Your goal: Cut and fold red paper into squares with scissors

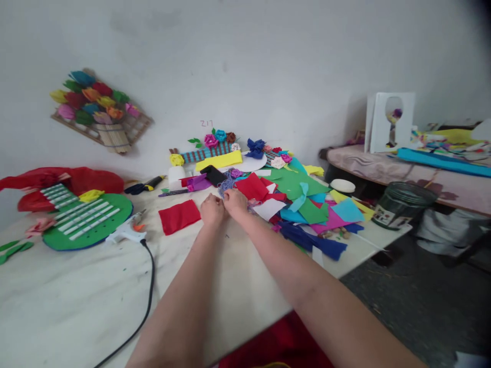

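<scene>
My left hand [213,208] and my right hand [235,202] meet over the middle of the table, fingers closed in a pinch. What they pinch is too small or too hidden to make out. Right behind them lies a tangle of purple-grey yarn [227,181], partly covered by my fingers. To the left of my left hand a red square of cloth or crepe paper [179,217] lies flat. A black phone-like object [213,175] rests just beyond the hands. On the right spreads a heap of coloured paper pieces, with a red piece [251,187] nearest my right hand.
A white glue gun [128,234] with a black cord lies left, beside a green disc [115,204] with white strips. Pliers [146,185] lie behind it. A dark glass jar [401,204] stands at the right edge. Paper flowers [220,135] line the wall.
</scene>
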`<state>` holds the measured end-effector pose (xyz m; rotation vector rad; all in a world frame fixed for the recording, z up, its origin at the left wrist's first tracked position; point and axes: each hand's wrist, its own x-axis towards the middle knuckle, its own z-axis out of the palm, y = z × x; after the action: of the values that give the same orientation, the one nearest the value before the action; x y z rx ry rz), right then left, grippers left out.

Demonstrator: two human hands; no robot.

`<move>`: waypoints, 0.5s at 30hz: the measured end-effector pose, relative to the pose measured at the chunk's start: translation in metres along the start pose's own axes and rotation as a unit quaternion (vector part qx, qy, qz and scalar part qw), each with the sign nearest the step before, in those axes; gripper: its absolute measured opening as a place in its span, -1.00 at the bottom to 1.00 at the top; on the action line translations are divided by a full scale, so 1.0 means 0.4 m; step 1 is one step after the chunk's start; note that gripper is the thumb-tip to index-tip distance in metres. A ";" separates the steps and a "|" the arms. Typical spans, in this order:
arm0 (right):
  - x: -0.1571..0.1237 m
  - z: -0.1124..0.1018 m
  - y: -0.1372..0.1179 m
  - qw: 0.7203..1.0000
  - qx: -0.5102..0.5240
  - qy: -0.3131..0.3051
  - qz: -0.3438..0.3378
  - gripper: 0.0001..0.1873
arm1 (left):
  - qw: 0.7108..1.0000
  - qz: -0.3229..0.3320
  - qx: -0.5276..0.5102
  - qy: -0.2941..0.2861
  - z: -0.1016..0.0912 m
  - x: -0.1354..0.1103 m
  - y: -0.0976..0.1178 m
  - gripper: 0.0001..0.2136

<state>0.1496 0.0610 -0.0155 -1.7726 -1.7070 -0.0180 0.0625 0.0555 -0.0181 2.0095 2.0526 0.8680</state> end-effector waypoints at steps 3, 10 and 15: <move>0.042 -0.019 0.037 0.998 0.029 0.020 0.053 -0.68 | 0.996 0.075 -0.007 -0.038 0.026 -0.012 0.008 -0.71; 0.115 -0.087 0.162 0.984 0.079 0.021 0.159 -0.60 | 0.990 0.104 0.018 -0.089 0.054 -0.020 -0.006 -0.59; 0.102 -0.107 0.209 0.982 -0.018 -0.011 0.188 -0.60 | 0.986 0.119 0.032 -0.116 0.051 -0.020 -0.004 -0.46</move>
<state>0.2484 0.0836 -0.0011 -2.1015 -1.3697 0.1370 0.0715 0.0539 -0.0380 2.3011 1.7627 0.5745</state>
